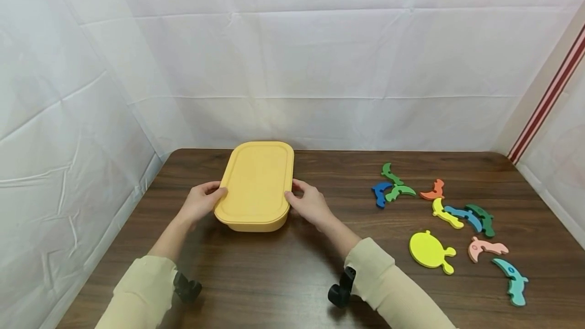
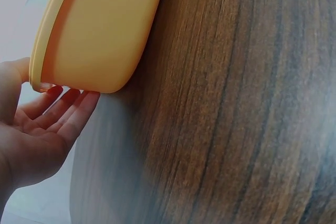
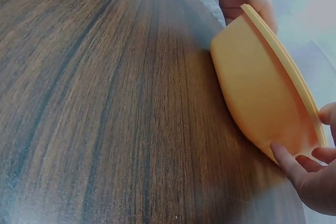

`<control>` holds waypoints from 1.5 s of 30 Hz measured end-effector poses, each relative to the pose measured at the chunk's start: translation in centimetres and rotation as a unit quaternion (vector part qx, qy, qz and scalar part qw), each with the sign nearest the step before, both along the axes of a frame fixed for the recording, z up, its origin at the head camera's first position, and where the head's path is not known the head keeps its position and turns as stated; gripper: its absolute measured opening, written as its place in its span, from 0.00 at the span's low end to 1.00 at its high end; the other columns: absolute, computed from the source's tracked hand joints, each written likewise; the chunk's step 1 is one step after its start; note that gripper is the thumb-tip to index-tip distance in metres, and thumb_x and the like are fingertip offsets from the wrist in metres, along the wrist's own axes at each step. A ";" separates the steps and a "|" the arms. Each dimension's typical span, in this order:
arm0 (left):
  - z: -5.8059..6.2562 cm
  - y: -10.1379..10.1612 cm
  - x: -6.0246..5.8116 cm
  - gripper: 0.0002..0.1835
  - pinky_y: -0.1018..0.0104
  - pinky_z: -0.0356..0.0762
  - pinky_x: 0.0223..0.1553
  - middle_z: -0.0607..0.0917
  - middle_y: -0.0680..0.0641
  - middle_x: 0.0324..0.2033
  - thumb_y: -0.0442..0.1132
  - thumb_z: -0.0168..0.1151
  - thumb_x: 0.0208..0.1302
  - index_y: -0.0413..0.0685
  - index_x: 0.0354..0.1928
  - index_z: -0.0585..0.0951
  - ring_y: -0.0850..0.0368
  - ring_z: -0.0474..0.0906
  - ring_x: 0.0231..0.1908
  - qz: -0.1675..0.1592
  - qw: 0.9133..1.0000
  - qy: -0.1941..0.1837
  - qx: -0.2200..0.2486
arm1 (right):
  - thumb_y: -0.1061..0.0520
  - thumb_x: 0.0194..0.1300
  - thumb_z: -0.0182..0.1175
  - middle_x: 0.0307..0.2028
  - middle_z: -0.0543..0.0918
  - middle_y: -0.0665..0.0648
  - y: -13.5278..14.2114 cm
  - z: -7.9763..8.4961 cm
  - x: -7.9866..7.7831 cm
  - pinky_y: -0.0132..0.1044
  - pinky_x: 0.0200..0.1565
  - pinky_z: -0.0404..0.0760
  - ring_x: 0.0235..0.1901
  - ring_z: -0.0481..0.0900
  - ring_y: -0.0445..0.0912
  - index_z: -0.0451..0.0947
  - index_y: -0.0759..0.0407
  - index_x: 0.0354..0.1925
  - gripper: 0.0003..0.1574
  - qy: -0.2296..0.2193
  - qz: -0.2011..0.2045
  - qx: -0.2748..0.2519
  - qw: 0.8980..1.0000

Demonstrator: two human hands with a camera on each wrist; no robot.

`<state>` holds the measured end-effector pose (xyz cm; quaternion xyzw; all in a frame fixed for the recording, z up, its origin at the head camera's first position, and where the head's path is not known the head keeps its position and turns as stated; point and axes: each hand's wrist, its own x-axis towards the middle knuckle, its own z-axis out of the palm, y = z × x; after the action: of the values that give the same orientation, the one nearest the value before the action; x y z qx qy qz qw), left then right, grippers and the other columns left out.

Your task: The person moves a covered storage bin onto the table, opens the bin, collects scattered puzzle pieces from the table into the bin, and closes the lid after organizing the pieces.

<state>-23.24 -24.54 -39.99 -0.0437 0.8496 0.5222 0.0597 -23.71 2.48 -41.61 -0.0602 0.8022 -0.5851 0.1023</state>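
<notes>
A yellow lidded box (image 1: 256, 184) stands at the back left of the wooden table, its long sides running away from me. My left hand (image 1: 201, 202) grips its left edge, thumb on the lid's rim and fingers under the rim against the side wall. On the opposite side my right hand (image 1: 312, 204) holds the right edge the same way. In the left wrist view the fingertips (image 2: 90, 98) touch the box's side (image 2: 113, 30). From the right wrist, one finger lies along the box wall (image 3: 257, 87) and the thumb meets the rim.
Several colourful flat animal-shaped pieces lie on the right of the table (image 1: 274, 298), among them a bright yellow round one (image 1: 428, 250), a teal one (image 1: 514, 283) and a pink one (image 1: 485, 248). White cloth (image 1: 320, 55) hangs behind the table and at its left.
</notes>
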 end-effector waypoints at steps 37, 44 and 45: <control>-0.3 2.6 0.7 0.25 0.72 0.79 0.34 0.76 0.37 0.52 0.43 0.49 0.67 0.37 0.62 0.67 0.64 0.78 0.33 -0.025 0.999 -0.002 0.025 | 0.56 0.65 0.54 0.60 0.68 0.62 2.9 0.3 0.3 0.42 0.39 0.83 0.37 0.82 0.47 0.58 0.63 0.66 0.34 -0.059 0.009 -0.077 0.995; 0.8 4.0 1.5 0.23 0.74 0.77 0.30 0.78 0.37 0.46 0.39 0.50 0.65 0.34 0.60 0.68 0.64 0.77 0.30 -0.032 0.998 0.003 0.048 | 0.56 0.64 0.54 0.60 0.68 0.62 3.9 0.3 0.2 0.43 0.39 0.83 0.35 0.83 0.48 0.59 0.63 0.65 0.33 -0.062 0.007 -0.075 0.995; 0.8 4.1 1.5 0.23 0.74 0.77 0.30 0.78 0.37 0.45 0.39 0.50 0.65 0.34 0.60 0.68 0.64 0.77 0.30 -0.033 0.998 0.004 0.050 | 0.56 0.64 0.54 0.61 0.67 0.62 4.1 0.3 0.2 0.43 0.40 0.83 0.35 0.83 0.48 0.59 0.63 0.65 0.33 -0.063 0.009 -0.072 0.995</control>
<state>-21.73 -20.40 -39.17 -0.0109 0.8239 0.5615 0.0758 -23.52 6.57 -41.36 -0.0377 0.7491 -0.6433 0.1533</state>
